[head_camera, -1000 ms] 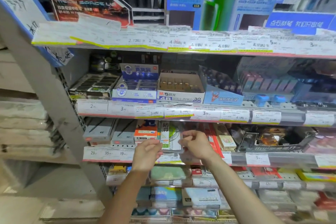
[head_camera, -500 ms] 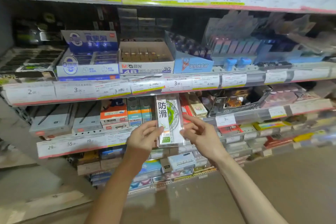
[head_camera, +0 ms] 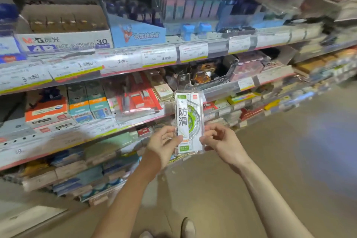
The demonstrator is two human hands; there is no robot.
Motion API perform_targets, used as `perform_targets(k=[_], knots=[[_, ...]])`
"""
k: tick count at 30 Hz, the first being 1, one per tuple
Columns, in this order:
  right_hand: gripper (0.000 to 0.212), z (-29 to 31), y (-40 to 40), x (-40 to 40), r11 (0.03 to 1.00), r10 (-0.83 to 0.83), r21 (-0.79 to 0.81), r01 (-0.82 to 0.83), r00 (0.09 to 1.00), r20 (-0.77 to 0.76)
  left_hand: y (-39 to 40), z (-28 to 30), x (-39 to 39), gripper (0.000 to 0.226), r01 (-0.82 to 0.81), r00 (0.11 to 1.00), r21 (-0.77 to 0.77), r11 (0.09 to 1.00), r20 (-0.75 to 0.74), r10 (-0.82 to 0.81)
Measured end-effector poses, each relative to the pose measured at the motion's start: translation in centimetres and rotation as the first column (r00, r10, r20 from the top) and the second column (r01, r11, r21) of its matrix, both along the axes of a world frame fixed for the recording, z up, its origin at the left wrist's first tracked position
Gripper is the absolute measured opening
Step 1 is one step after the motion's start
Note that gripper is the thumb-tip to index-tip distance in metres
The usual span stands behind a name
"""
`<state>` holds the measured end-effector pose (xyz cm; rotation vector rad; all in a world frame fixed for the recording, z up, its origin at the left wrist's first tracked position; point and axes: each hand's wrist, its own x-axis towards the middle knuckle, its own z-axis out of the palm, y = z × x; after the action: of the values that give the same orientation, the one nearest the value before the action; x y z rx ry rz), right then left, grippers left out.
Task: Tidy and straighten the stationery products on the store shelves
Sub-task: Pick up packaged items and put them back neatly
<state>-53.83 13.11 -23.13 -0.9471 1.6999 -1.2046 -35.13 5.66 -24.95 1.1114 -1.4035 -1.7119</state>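
A clear plastic ruler-set pack (head_camera: 189, 121) with a white label and green print stands upright in front of the shelves, away from them. My left hand (head_camera: 164, 144) pinches its lower left edge with thumb on the front. My right hand (head_camera: 220, 141) holds the lower right edge, fingers curled. Behind the pack, the middle shelf (head_camera: 116, 125) carries red packs (head_camera: 139, 96), teal boxes (head_camera: 88, 100) and an orange and white box (head_camera: 47, 111).
The shelf above holds an eraser carton (head_camera: 63, 31), a blue display box (head_camera: 135, 31) and pastel items (head_camera: 193, 8). Price tags (head_camera: 158, 56) line the shelf edges. Lower shelves carry flat stacked packs (head_camera: 87, 176). Tan floor (head_camera: 270, 160) lies to the right; my foot (head_camera: 188, 227) shows below.
I have pulled the ruler-set pack out of the middle shelf and carried it down and to the right, away from the shelf. The view has swung right and closer.
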Motion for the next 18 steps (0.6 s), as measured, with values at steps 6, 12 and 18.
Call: perform_targets(k=[6,12,18], knots=[[0.019,-1.9,-0.3,-2.8,0.997,0.066,0.047,-0.068,0.996,0.054,0.9,-0.9,-2.0,0.013,0.032,0.991,-0.060,0.998,0.135,-0.023],[0.020,-3.5,-1.8,-6.2,0.962,0.247,0.082,-0.260,0.958,0.144,2.6,-2.1,-4.8,0.011,-0.136,0.965,-0.034,0.990,0.222,0.140],[0.016,-5.8,-3.3,-8.1,0.877,0.450,0.105,-0.469,0.878,0.162,4.6,-4.2,-6.5,0.012,-0.315,0.919,0.093,0.944,0.276,0.280]])
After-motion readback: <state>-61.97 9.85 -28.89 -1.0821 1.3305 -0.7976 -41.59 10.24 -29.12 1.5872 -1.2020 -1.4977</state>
